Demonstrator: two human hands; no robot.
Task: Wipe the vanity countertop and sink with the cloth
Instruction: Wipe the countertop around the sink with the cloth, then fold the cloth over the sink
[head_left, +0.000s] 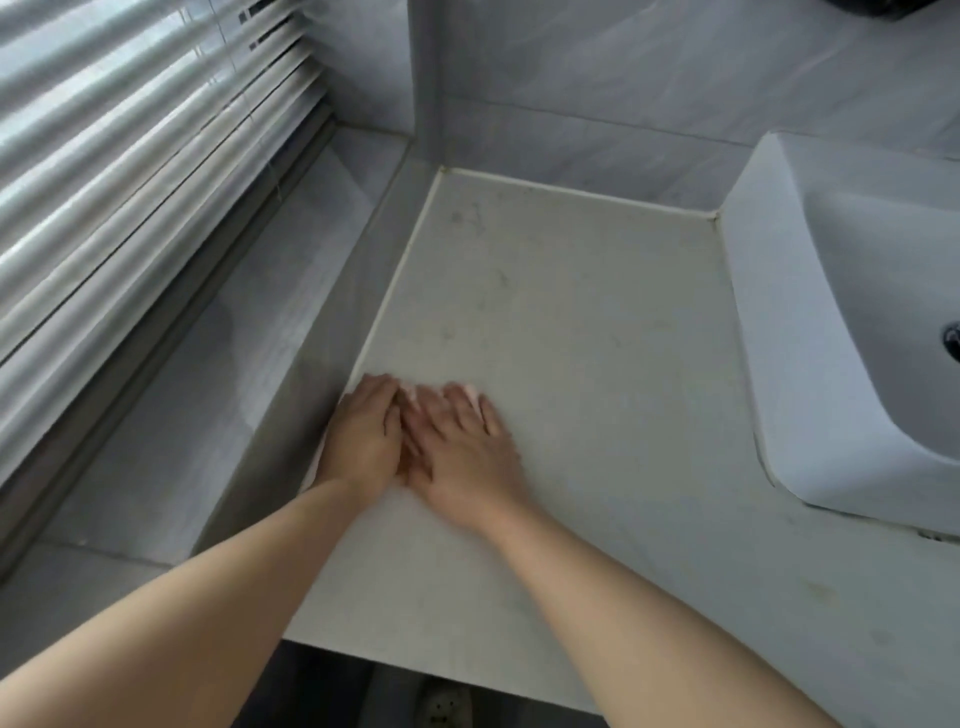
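By the counter (571, 364) edge, our left hand (363, 441) and right hand (462, 452), both flat, could shove what seems the cloth (471, 393) off.

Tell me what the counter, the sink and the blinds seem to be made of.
Counter: probably stone or stone-look composite; matte pale grey, faint veins.
Sink: likely glazed ceramic; smooth glossy white, rounded edges.
Blinds: thin shiny slats, metal or plastic; cannot tell which.

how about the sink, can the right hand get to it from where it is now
Probably yes: the right hand lies flat on the countertop, and nothing stands between it and the sink further right.
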